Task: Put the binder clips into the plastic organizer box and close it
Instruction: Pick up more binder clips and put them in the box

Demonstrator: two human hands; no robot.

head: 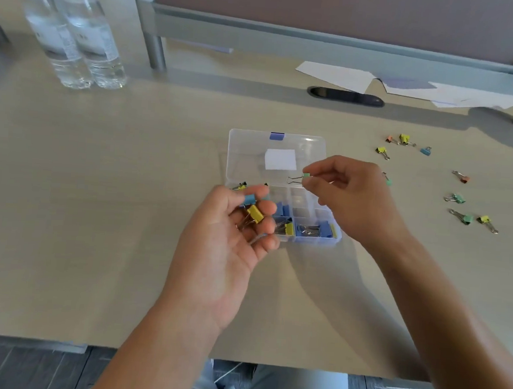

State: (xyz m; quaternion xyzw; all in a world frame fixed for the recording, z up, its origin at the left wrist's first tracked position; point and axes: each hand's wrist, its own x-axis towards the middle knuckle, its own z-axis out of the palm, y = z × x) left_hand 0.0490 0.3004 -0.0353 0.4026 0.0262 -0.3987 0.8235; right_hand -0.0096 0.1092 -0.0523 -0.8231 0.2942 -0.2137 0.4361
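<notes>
Two hands over the tabletop [98, 183], both occupied. Right hand [352, 198]: thumb and forefinger pinch a small green binder clip [305, 176] by its body, wire handles pointing left, held above the open lid of the organizer box [246, 151]. Left hand [231, 238]: palm up, fingers curled round a yellow binder clip [255, 214] and a blue binder clip [249, 199]; I see wire handles lying against the palm, and cannot tell whether more clips sit beneath.

Organizer box is clear plastic, lid laid flat away from me, blue latch [277, 136] on the far edge, white label [280, 159] on the lid. Its near compartments hold blue and yellow clips [310, 230]; the left hand covers part of the left side.

Loose clips [458, 198] remain scattered on the tabletop to the right of the box, well apart from it: yellow, orange, blue and green ones.

Far left: two water bottles [78, 36], upright, touching. Far right: white papers [339, 75] beside a dark cable port [345, 96].
</notes>
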